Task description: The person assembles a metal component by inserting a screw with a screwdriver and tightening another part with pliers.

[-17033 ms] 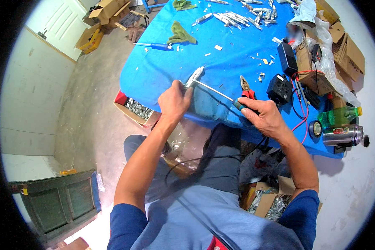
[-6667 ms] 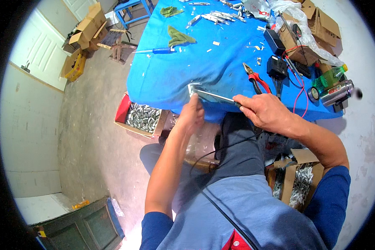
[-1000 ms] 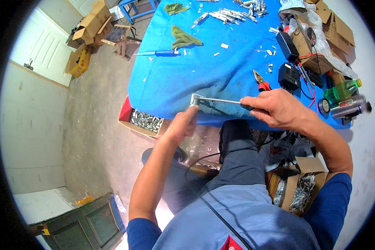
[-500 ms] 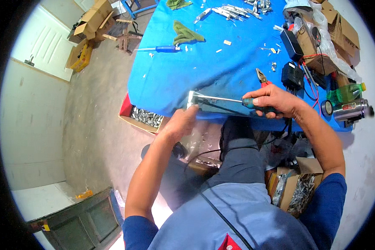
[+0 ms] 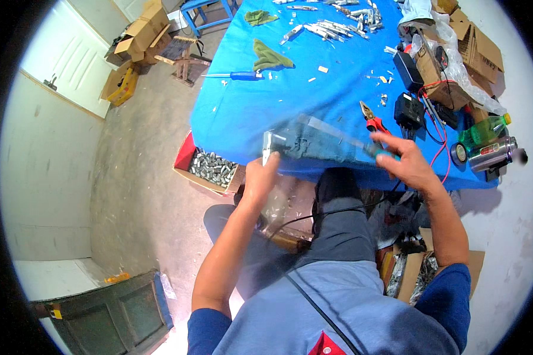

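At the near edge of the blue-covered table, my left hand (image 5: 259,180) is closed on a small white-and-silver block-shaped piece (image 5: 268,142), which stands up past the thumb. My right hand (image 5: 410,164) grips the teal handle of a screwdriver (image 5: 337,131). Its shaft is smeared by motion and points left, above a dark patch of cloth (image 5: 320,145), with the tip apart from the piece. Just beyond my right hand lie red-handled pliers (image 5: 372,121) with their jaws pointing away.
Another screwdriver (image 5: 243,76), a green rag (image 5: 270,56) and several slim silvery pieces (image 5: 328,29) lie farther back. Black adapters (image 5: 410,109), a green bottle (image 5: 482,131) and a steel flask (image 5: 491,155) stand right. A box of metal cylinders (image 5: 213,168) sits below left.
The screwdriver tip has come away from the white-and-silver piece, and the shaft has swung upward. My right hand has shifted slightly; my left hand still holds the piece.
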Motion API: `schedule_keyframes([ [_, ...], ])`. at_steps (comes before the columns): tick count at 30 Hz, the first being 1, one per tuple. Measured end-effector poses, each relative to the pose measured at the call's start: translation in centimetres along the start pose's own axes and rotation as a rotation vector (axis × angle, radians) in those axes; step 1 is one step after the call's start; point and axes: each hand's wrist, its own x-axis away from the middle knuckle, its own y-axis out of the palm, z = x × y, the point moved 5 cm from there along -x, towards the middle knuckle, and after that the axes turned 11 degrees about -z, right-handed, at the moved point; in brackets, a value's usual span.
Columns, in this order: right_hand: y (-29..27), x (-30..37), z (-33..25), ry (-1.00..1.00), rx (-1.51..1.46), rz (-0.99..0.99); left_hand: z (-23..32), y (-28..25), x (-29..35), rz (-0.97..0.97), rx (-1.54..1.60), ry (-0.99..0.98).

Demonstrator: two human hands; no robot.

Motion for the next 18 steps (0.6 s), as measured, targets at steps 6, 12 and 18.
schedule_keyframes([
  [6, 1.7, -5.3, 0.9, -0.081, 0.319, 0.351, -0.9, 1.3, 4.1, 0.013, -0.036, 0.079],
  [12, 6.1, -6.3, -3.9, -0.285, 0.556, 0.580, -1.3, 2.1, 8.6, 0.010, -0.035, 0.099],
  [18, 15.6, -2.1, -5.7, -0.263, -0.436, -0.033, -3.1, 4.2, 11.1, -0.120, 0.006, 0.189],
])
